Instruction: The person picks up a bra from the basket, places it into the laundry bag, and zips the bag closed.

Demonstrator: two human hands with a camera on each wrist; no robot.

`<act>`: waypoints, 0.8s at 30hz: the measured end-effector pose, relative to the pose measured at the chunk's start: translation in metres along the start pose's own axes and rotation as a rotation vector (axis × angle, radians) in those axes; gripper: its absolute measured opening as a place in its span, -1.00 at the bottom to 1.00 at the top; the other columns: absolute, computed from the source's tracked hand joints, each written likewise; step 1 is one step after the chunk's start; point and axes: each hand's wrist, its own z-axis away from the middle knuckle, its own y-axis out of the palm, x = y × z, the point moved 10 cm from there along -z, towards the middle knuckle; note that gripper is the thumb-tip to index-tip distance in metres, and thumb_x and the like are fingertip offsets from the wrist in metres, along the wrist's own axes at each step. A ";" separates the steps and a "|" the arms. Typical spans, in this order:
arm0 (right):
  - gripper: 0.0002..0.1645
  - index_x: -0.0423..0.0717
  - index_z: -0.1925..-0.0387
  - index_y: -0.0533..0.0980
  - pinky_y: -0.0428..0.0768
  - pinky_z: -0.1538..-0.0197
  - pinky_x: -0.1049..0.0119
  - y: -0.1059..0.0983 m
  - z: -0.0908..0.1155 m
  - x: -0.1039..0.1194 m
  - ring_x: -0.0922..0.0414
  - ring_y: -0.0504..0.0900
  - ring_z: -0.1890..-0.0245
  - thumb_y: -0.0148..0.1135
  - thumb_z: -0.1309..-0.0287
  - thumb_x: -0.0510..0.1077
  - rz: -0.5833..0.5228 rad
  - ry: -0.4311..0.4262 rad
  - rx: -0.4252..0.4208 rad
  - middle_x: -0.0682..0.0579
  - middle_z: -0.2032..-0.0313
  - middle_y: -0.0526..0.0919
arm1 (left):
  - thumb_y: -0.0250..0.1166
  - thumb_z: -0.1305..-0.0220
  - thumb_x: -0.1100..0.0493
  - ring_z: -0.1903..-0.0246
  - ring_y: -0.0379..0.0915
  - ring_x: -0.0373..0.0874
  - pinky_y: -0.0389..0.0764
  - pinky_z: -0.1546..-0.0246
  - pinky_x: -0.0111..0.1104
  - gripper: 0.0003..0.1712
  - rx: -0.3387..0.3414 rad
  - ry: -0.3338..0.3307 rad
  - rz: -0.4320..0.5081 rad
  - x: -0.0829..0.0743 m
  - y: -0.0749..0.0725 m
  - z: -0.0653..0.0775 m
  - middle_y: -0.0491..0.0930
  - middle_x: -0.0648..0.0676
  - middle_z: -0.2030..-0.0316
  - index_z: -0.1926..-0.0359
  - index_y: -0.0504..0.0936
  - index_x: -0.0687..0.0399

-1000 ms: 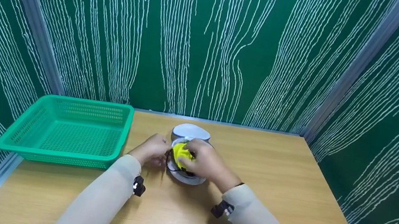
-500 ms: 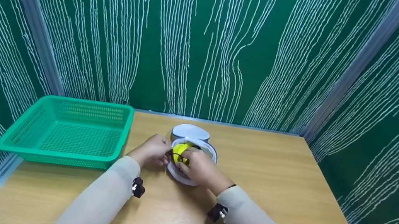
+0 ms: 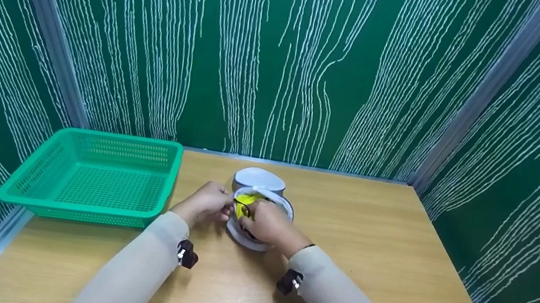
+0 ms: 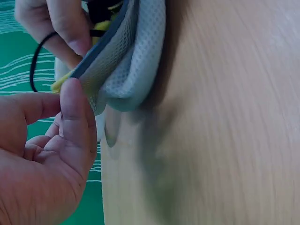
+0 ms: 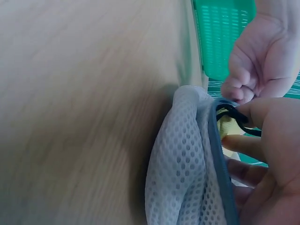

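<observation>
A white mesh laundry bag (image 3: 289, 208) with grey edging stands with its mouth open in the middle of the table. Behind its mouth lies a white oval piece (image 3: 259, 177) that looks like its lid. My left hand (image 3: 209, 201) pinches the bag's edge between thumb and forefinger, at the left. My right hand (image 3: 270, 223) reaches into the mouth, its fingers curled at a yellow cloth item (image 3: 244, 202) with a black cord (image 4: 34, 65). The cord loops out over the rim and passes between the right fingers. The mesh wall (image 5: 178, 159) hides part of those fingers.
A green plastic basket (image 3: 168, 179) with perforated sides stands at the left of the wooden table (image 3: 359, 227). Green panels (image 3: 350, 104) with white streaks enclose the table at the back and both sides.
My right hand has moved down and slightly left, pushing the yellow cloth item deeper into the bag, so less of it shows. My left hand has stayed nearly in place at the rim.
</observation>
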 end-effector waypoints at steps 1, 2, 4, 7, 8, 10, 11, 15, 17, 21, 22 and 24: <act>-0.65 -0.02 0.35 0.66 0.52 0.31 0.21 0.000 -0.001 -0.001 0.12 0.56 0.41 0.39 -0.55 0.08 -0.008 0.003 0.000 0.12 0.46 0.59 | 0.15 -0.68 0.31 0.46 0.57 -0.23 0.72 0.41 -0.48 -0.70 0.005 0.004 0.014 -0.002 0.000 0.000 0.63 0.05 0.41 0.27 0.71 0.23; -0.65 -0.01 0.37 0.64 0.50 0.34 0.21 -0.001 -0.002 -0.002 0.13 0.54 0.44 0.39 -0.54 0.07 -0.017 0.005 0.001 0.14 0.49 0.56 | 0.15 -0.67 0.32 0.47 0.57 -0.23 0.72 0.41 -0.49 -0.71 0.008 0.006 0.027 -0.004 0.000 0.001 0.63 0.05 0.42 0.25 0.72 0.24; -0.64 0.02 0.41 0.63 0.47 0.36 0.21 -0.003 -0.003 -0.003 0.14 0.52 0.47 0.37 -0.54 0.06 -0.013 -0.005 -0.016 0.17 0.53 0.54 | 0.15 -0.64 0.35 0.48 0.57 -0.24 0.73 0.42 -0.49 -0.74 0.018 0.028 0.048 -0.011 0.001 0.003 0.63 0.05 0.42 0.22 0.73 0.28; -0.60 0.03 0.46 0.64 0.48 0.37 0.17 -0.005 -0.006 -0.005 0.13 0.49 0.51 0.35 -0.55 0.07 0.009 -0.021 -0.034 0.17 0.58 0.53 | 0.17 -0.63 0.33 0.49 0.58 -0.25 0.75 0.43 -0.49 -0.80 0.046 0.053 0.098 -0.022 0.004 0.008 0.64 0.05 0.41 0.13 0.71 0.30; -0.59 0.05 0.47 0.64 0.49 0.37 0.16 -0.006 -0.006 -0.006 0.13 0.49 0.50 0.33 -0.56 0.08 0.019 -0.016 -0.031 0.18 0.58 0.54 | 0.17 -0.63 0.33 0.48 0.58 -0.25 0.76 0.42 -0.49 -0.82 0.053 0.061 0.112 -0.026 0.005 0.010 0.65 0.05 0.40 0.10 0.70 0.30; -0.59 0.06 0.48 0.62 0.48 0.35 0.15 -0.004 -0.008 -0.008 0.12 0.49 0.49 0.30 -0.58 0.06 0.035 -0.009 -0.004 0.17 0.57 0.52 | 0.18 -0.63 0.33 0.47 0.59 -0.26 0.76 0.40 -0.50 -0.84 0.068 0.074 0.139 -0.033 0.007 0.014 0.65 0.06 0.38 0.06 0.69 0.31; -0.60 0.06 0.48 0.60 0.47 0.36 0.16 -0.002 -0.009 -0.010 0.11 0.48 0.48 0.28 -0.58 0.04 0.042 0.003 0.016 0.15 0.56 0.51 | 0.19 -0.64 0.33 0.46 0.59 -0.25 0.76 0.40 -0.50 -0.84 0.075 0.077 0.151 -0.036 0.008 0.016 0.66 0.06 0.37 0.04 0.69 0.32; -0.67 0.06 0.46 0.54 0.43 0.40 0.21 0.003 -0.012 -0.013 0.09 0.48 0.46 0.20 -0.53 -0.19 0.026 0.040 0.108 0.12 0.53 0.45 | 0.20 -0.66 0.33 0.42 0.59 -0.25 0.78 0.36 -0.50 -0.82 0.085 0.088 0.188 -0.046 0.008 0.023 0.65 0.08 0.33 -0.05 0.69 0.35; -0.66 0.05 0.46 0.53 0.44 0.46 0.24 0.005 -0.014 -0.015 0.10 0.49 0.48 0.15 -0.51 -0.29 0.000 0.061 0.145 0.10 0.53 0.44 | 0.20 -0.68 0.32 0.41 0.59 -0.25 0.78 0.34 -0.50 -0.82 0.085 0.087 0.207 -0.049 0.006 0.025 0.65 0.07 0.32 -0.08 0.68 0.34; -0.64 0.00 0.36 0.60 0.48 0.52 0.28 0.008 -0.017 -0.021 0.11 0.54 0.51 0.04 -0.55 -0.36 -0.063 0.106 0.209 0.08 0.51 0.48 | 0.21 -0.72 0.27 0.38 0.59 -0.25 0.78 0.32 -0.51 -0.80 0.074 0.076 0.249 -0.051 0.001 0.028 0.65 0.07 0.28 -0.13 0.67 0.32; -0.64 0.00 0.32 0.63 0.49 0.52 0.28 0.008 -0.017 -0.023 0.11 0.55 0.50 0.03 -0.57 -0.36 -0.076 0.117 0.220 0.08 0.50 0.50 | 0.21 -0.73 0.27 0.37 0.59 -0.25 0.77 0.31 -0.51 -0.80 0.072 0.074 0.257 -0.051 -0.001 0.028 0.65 0.07 0.27 -0.14 0.66 0.32; -0.65 -0.01 0.24 0.67 0.52 0.49 0.26 0.009 -0.016 -0.026 0.10 0.58 0.48 0.01 -0.62 -0.32 -0.104 0.145 0.235 0.07 0.46 0.54 | 0.21 -0.73 0.26 0.37 0.59 -0.25 0.77 0.31 -0.51 -0.80 0.067 0.071 0.271 -0.051 -0.003 0.027 0.65 0.08 0.26 -0.14 0.65 0.31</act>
